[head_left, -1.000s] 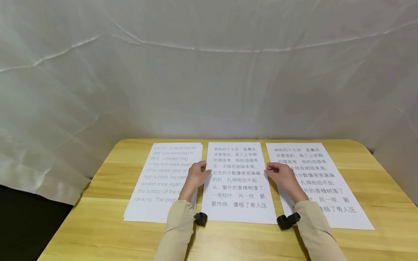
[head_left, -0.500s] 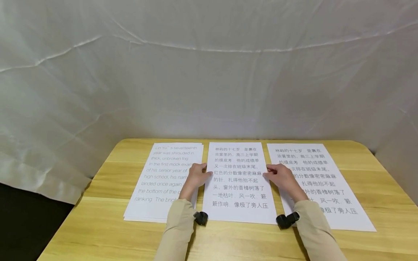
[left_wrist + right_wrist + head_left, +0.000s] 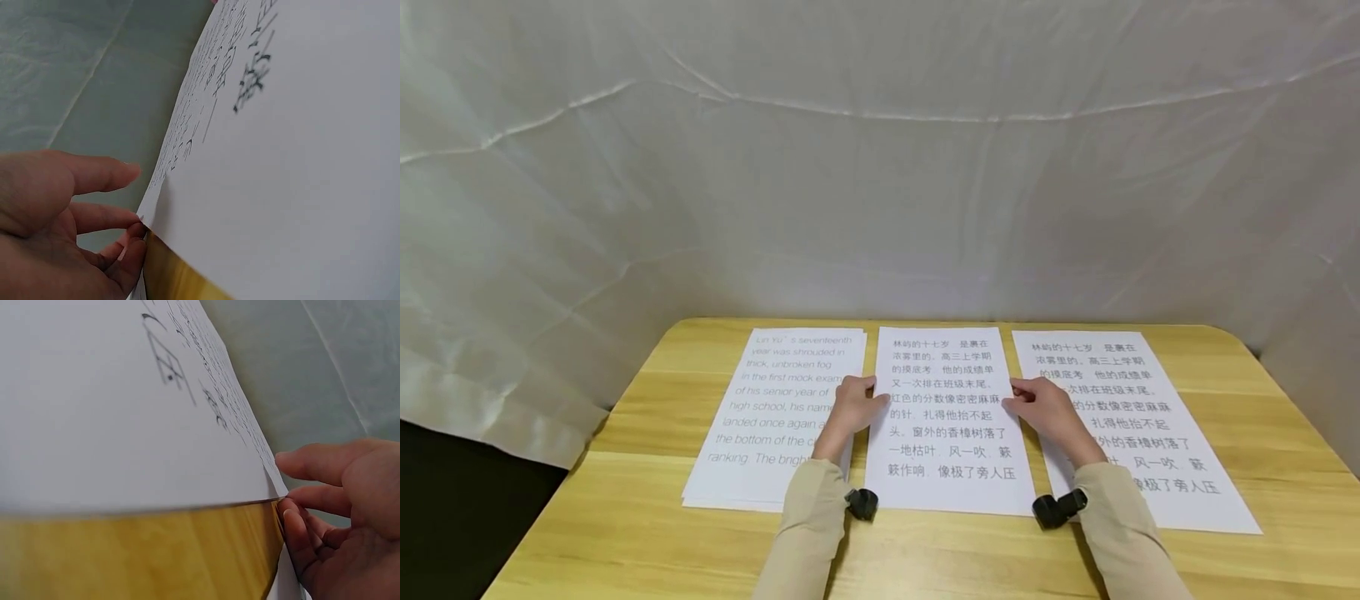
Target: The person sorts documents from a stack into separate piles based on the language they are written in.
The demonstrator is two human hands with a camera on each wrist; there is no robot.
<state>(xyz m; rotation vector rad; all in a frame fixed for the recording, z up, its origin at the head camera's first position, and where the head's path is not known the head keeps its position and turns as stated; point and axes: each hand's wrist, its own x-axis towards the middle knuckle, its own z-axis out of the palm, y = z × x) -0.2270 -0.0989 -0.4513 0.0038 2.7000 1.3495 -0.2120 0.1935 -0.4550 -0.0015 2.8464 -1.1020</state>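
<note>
1. Head view: a middle sheet (image 3: 951,433) printed with Chinese characters lies on the wood-grain worktop (image 3: 625,550), between the other papers, its lines running across from the person's side
2. The left hand (image 3: 852,407) is at its left long edge, about midway up; the left wrist view shows the fingers (image 3: 106,217) pinching that edge, the uppermost digit standing apart from the rest
3. The right hand (image 3: 1047,408) is at the opposite long edge, almost level with the left; in the right wrist view its fingers (image 3: 322,499) clamp the paper's edge, again with the uppermost digit apart
4. Left of the middle sheet is a stack (image 3: 767,425) with English text, a second sheet's edge showing underneath; the left forearm crosses over it
5. On the other side a right sheet (image 3: 1131,408), also in Chinese, is partly covered by the right hand and sleeve (image 3: 1123,517)
6. Pale grey cloth (image 3: 880,183) hangs behind the worktop
</note>
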